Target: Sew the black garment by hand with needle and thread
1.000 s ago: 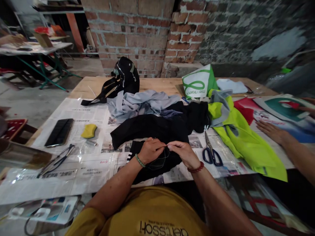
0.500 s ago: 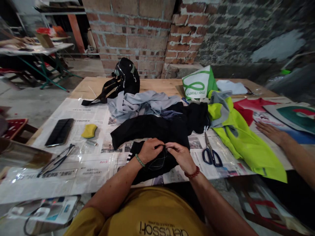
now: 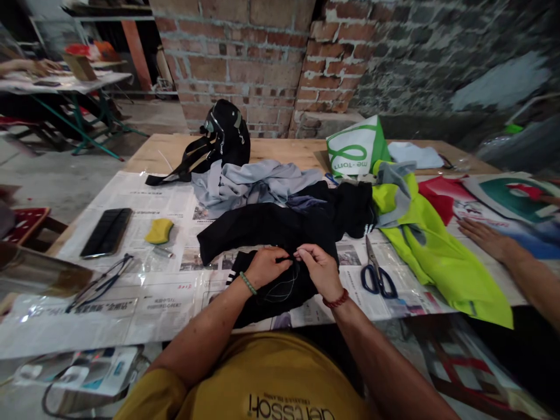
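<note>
My left hand [image 3: 268, 267] is closed in a pinch on a fold of a black garment [image 3: 262, 227], which has white stripes at one end. Close beside it, my right hand [image 3: 320, 267] has thumb and forefinger pressed together on a needle too small to see clearly. Loops of pale thread [image 3: 282, 289] hang below the fingertips and lie over the dark cloth. Scissors [image 3: 377, 274] with dark blue handles rest partly open to the right of my right hand.
Newspaper under clear plastic covers the table. On the left are a phone [image 3: 106, 232], a yellow sponge [image 3: 158, 231] and eyeglasses [image 3: 102, 283]. A neon yellow garment [image 3: 420, 245] lies right, near another person's hand [image 3: 483, 236] and an iron [image 3: 511, 197]. A black bag [image 3: 231, 137] stands behind.
My right hand has shifted slightly up, its fingertips still close to my left hand. At the far right, the iron has moved a little up and another person's hand now shows at it.
</note>
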`<state>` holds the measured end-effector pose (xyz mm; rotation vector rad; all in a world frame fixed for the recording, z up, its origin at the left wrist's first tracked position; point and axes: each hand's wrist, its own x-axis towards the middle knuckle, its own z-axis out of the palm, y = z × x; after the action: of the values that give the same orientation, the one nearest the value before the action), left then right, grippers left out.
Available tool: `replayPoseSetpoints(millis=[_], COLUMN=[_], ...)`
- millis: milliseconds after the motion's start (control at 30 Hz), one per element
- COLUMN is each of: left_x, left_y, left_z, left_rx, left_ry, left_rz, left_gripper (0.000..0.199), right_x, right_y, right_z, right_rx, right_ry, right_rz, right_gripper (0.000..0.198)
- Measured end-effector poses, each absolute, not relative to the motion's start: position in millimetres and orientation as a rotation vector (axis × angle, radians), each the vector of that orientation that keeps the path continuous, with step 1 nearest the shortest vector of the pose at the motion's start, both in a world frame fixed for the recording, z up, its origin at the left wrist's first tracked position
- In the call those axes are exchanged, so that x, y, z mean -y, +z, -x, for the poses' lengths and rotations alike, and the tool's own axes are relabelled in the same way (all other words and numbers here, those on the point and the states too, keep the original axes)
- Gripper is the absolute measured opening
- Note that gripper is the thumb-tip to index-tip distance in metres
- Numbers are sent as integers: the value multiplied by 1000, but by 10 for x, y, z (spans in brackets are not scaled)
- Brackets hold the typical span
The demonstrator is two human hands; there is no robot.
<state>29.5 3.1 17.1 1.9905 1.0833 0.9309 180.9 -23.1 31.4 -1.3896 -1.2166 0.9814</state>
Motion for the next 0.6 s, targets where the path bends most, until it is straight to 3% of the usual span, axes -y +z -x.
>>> replayPoseSetpoints(millis=[233,400,600], left_x=[14,23,18], left_y=[206,202,197], left_z=[-311,-316,-315], left_rx=[-990,-943,-928], left_ry=[1034,1048,1015], left_rz=[-1969,-2029,-2004], left_gripper=[12,13,10], right_x=[203,244,216], right_y=[270,261,237], right_z=[-1807,-1861,-1866], right_rx=[948,956,1041], right_ry=[1263,1314,1178], right_rz=[1229,1235,1247], right_gripper=[36,21,19])
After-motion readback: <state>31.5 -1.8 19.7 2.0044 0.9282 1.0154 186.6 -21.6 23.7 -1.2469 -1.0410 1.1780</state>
